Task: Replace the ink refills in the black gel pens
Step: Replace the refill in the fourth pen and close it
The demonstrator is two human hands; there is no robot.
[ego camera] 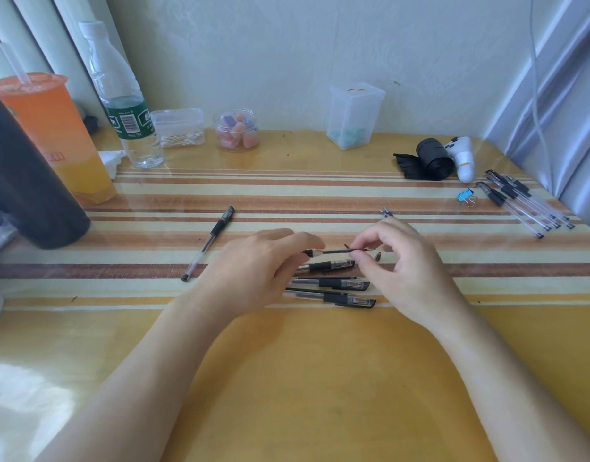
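My left hand [257, 265] grips the barrel end of a gel pen, mostly hidden under the fingers. A thin black ink refill [335, 251] sticks out of it to the right, pinched at its far end by my right hand [400, 261]. Three capped black gel pens [333, 285] lie side by side on the table just below the hands. A small pen tip piece [377, 256] lies under my right fingers. One capped pen [208, 243] lies alone at the left. Several pens [523, 203] lie bundled at the far right.
Along the back stand an orange drink cup [53, 135], a dark cylinder [27, 181], a water bottle [123, 105], a cotton swab box [178, 128], a jar [237, 130] and a clear container [353, 116]. A black roll [430, 158], white controller [463, 158] and blue clip [463, 196] sit right.
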